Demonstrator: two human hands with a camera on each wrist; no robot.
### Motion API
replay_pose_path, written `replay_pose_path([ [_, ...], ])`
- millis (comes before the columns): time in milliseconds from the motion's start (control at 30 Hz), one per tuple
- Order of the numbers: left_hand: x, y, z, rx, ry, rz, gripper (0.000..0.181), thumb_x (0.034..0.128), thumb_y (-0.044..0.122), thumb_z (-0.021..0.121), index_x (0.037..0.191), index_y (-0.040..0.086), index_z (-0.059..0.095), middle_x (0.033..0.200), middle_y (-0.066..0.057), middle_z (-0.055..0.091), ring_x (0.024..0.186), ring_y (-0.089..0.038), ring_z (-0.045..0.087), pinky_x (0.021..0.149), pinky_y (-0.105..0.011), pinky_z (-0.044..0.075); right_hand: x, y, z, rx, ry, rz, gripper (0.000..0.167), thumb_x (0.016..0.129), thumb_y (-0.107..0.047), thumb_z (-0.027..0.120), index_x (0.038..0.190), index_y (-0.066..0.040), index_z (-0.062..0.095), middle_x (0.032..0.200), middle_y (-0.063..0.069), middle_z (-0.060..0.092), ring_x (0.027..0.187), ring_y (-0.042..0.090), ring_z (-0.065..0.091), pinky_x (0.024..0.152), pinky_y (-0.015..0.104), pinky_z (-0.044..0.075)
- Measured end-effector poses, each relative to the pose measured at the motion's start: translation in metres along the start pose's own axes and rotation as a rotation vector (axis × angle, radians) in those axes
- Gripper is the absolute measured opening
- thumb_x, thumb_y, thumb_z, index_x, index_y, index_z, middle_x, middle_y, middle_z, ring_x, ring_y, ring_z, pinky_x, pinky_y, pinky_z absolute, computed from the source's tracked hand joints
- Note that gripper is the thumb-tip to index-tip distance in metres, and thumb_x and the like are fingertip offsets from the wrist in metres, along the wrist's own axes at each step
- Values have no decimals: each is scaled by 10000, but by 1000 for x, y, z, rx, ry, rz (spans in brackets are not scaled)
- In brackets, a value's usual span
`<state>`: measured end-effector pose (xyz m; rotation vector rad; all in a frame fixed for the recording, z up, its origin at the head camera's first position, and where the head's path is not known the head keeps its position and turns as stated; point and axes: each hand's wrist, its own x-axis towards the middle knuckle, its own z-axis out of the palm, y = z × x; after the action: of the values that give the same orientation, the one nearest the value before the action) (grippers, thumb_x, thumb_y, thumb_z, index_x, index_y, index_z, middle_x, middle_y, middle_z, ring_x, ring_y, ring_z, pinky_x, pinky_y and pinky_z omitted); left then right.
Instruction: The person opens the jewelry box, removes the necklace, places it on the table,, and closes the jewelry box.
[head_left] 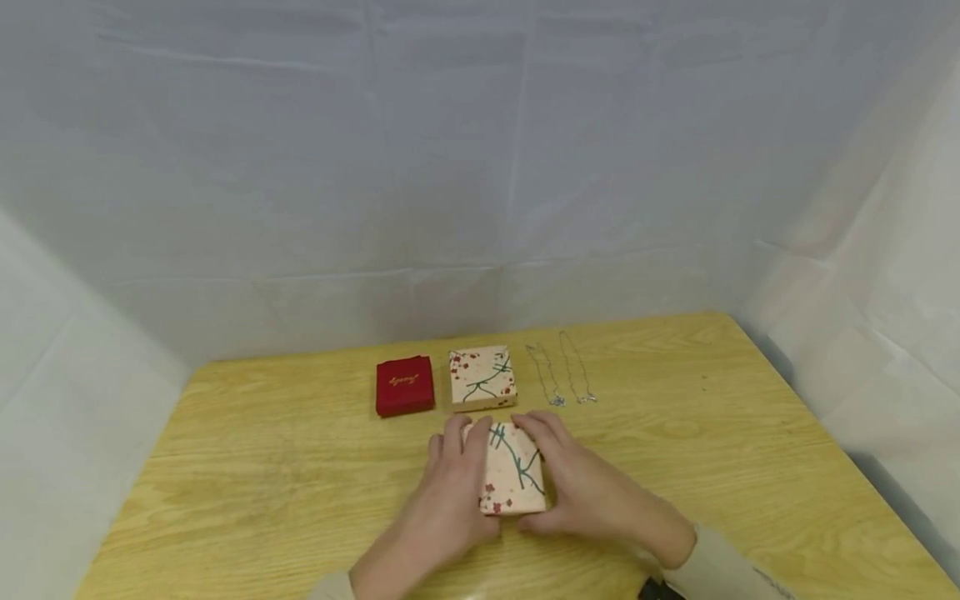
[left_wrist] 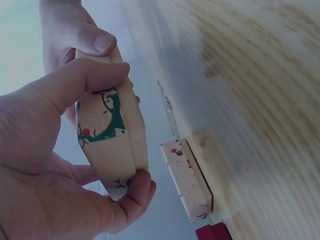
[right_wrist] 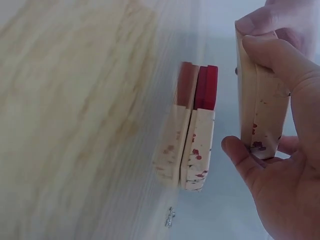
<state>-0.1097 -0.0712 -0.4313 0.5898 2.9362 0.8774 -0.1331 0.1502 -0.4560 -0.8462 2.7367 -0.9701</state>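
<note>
Both hands hold a cream cardboard box [head_left: 517, 471] with teal branches and red blossoms, near the front of the table. My left hand [head_left: 453, 487] grips its left side, thumb at the near edge and fingers at the far edge. On the opposite side my right hand [head_left: 577, 483] grips it the same way. The left wrist view shows the box [left_wrist: 105, 130] raised off the tabletop, a seam running between lid and base. In the right wrist view the box [right_wrist: 262, 100] is edge-on between thumb and fingers.
Behind the hands lie a red box [head_left: 405, 386] with gold lettering and a second blossom-patterned box [head_left: 482, 377]. To their right are two thin silver necklaces with pendants, one [head_left: 557, 400] left of the other [head_left: 587, 397]. White cloth [head_left: 450, 167] surrounds the wooden table [head_left: 262, 467].
</note>
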Motion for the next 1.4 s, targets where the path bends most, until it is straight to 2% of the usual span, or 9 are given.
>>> replay_pose_path([
  [133, -2, -3, 0, -56, 11, -6, 1216, 559, -58, 915, 1621, 53, 332, 1609, -249, 275, 1404, -428, 406, 1023, -508, 552, 0, 3, -3, 30, -4, 13, 1249, 713, -394, 986, 1687, -179, 233, 1681, 17, 259, 1457, 253, 448, 1168, 430, 411],
  [333, -3, -10, 1, -114, 17, -4, 1238, 588, -29, 943, 1640, 98, 302, 1636, -261, 237, 1433, -438, 414, 1042, -497, 536, -1, 6, -8, 51, 6, -1, 1234, 693, -382, 997, 1672, -218, 263, 1643, -25, 309, 1445, 216, 451, 1161, 419, 418],
  [600, -3, -20, -1, -219, -4, 32, 1231, 631, 53, 961, 1657, 162, 289, 1600, -119, 308, 1443, -327, 407, 1146, -505, 438, -3, 12, -15, 110, 7, -48, 1194, 700, -358, 1004, 1650, -274, 284, 1594, -78, 351, 1425, 163, 451, 1166, 425, 418],
  [900, -4, -29, -4, -299, -17, 82, 1227, 665, 97, 984, 1662, 233, 281, 1632, -30, 293, 1485, -314, 389, 1172, -525, 381, -3, 18, -18, 161, 0, -88, 1170, 698, -351, 1007, 1629, -324, 298, 1539, -117, 392, 1378, 130, 479, 1151, 464, 442],
  [1133, -5, -33, -4, -313, -14, 119, 1200, 684, 160, 1000, 1649, 242, 292, 1661, -45, 271, 1484, -311, 399, 1160, -537, 392, -3, 21, -18, 161, -12, -104, 1186, 698, -361, 1004, 1634, -327, 277, 1573, -123, 372, 1421, 142, 444, 1162, 477, 419],
  [1233, -5, -33, -4, -308, -3, 132, 1185, 686, 194, 1009, 1639, 237, 306, 1664, -68, 267, 1478, -308, 406, 1160, -541, 395, -2, 21, -18, 156, -18, -122, 1189, 706, -360, 999, 1639, -293, 266, 1580, -93, 362, 1425, 162, 439, 1162, 489, 419],
  [1400, -6, -32, -3, -284, 11, 140, 1165, 678, 224, 1019, 1622, 221, 336, 1662, -24, 263, 1509, -289, 367, 1178, -524, 371, 0, 19, -18, 142, -33, -139, 1203, 709, -367, 992, 1651, -213, 260, 1603, 0, 361, 1419, 194, 445, 1156, 498, 428],
])
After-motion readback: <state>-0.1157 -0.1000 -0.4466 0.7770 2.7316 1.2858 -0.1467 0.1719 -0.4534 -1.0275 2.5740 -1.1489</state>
